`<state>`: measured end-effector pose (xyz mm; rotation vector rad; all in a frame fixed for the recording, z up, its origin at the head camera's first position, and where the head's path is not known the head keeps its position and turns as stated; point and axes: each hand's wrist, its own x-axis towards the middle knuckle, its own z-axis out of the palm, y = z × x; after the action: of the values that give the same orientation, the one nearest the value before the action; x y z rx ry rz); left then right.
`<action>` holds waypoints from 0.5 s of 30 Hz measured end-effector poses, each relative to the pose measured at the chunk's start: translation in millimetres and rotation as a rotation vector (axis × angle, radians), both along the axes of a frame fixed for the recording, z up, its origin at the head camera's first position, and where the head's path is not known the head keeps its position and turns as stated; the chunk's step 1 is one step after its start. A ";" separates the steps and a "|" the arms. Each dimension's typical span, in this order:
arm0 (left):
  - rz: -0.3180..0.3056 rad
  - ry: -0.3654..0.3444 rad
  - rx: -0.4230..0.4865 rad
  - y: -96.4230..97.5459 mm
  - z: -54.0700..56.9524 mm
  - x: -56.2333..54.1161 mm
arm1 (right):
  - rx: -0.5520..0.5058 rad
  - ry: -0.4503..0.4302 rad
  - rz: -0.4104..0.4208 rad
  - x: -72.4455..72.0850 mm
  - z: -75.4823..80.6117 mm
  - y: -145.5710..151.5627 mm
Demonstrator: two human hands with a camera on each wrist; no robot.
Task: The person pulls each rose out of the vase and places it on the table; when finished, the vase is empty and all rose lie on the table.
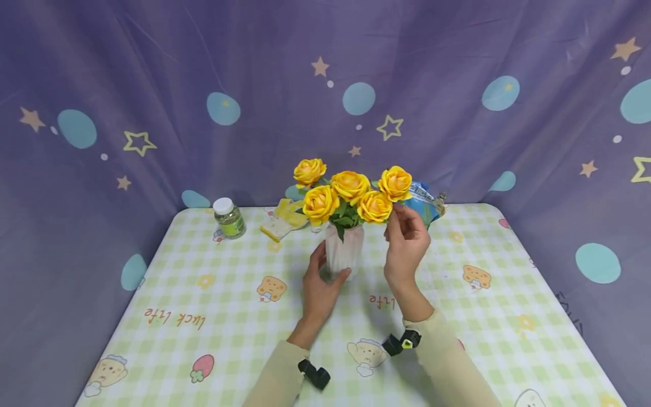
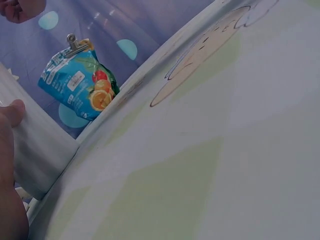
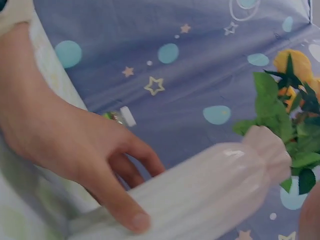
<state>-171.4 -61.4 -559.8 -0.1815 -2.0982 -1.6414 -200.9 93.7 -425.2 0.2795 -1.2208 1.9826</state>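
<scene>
A pale, ribbed vase (image 1: pixel 344 251) stands upright on the table, holding several yellow roses (image 1: pixel 351 186) with green leaves (image 3: pixel 272 107). My left hand (image 1: pixel 321 288) grips the lower part of the vase from the left, thumb across its front and fingers around the far side. At the right edge of the bunch, my right hand (image 1: pixel 408 243) has its fingers curled and pinches just under the rightmost rose (image 1: pixel 395 183). The exact spot between its fingertips is hidden. Only a small part of the right hand (image 2: pixel 22 10) shows in the left wrist view.
A white-lidded jar (image 1: pixel 230 218) stands at the back left. Beside it lie yellow-and-white gloves (image 1: pixel 285 219). Behind the right hand sits a blue fruit-printed bag (image 2: pixel 80 82) closed with a metal clip (image 2: pixel 75 45). A checked cloth (image 1: pixel 229 339) covers the table; a purple curtain (image 1: pixel 285 113) hangs behind.
</scene>
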 end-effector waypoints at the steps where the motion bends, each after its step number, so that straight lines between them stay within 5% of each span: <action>1: 0.001 -0.001 0.001 0.0 0.0 0.2 | 0.007 -0.012 0.043 -2.0 2.0 2.2; 7: -0.002 -0.024 -0.002 1.2 0.0 1.7 | 0.064 -0.107 0.219 -9.2 8.1 12.6; 15: -0.004 -0.008 0.018 1.8 5.0 1.6 | 0.095 -0.147 0.285 -12.6 12.2 17.4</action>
<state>-169.8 -59.6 -554.8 -0.1743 -2.0901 -1.6652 -213.5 111.1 -413.0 0.3787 -1.4377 2.2232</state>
